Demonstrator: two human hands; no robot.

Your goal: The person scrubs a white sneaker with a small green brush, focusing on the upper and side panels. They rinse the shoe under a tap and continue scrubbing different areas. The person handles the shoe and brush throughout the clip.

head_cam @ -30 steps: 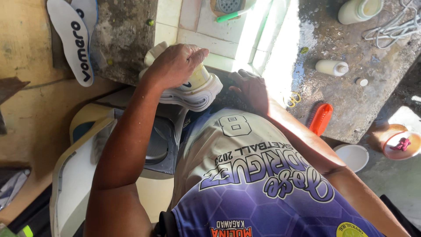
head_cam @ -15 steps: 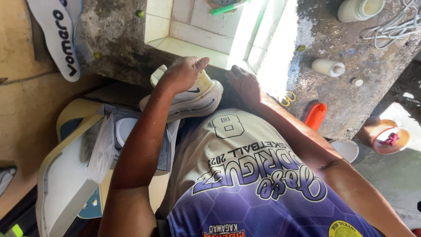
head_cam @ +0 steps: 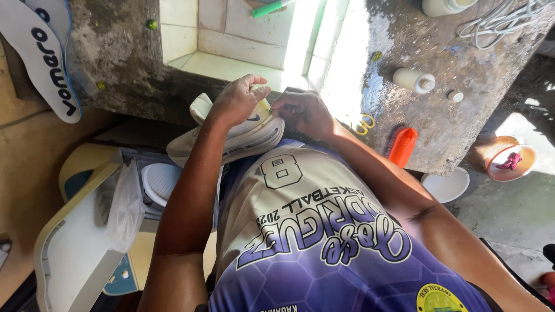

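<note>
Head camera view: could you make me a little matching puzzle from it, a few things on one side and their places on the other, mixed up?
Things:
1. shoe
2. brush
3. insole
4. bottle

Places:
A. lying on the concrete counter, on its side
B. far left of the view, beside the concrete
C. under the left hand
D. at the counter's near edge, orange

Pairs: 1-C, 2-D, 3-B, 4-A

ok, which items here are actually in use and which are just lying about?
In use:
left hand, resting on the white sneaker
right hand, at the sneaker

Lying about:
insole
white bottle
orange brush
yellow scissors
cord
</note>
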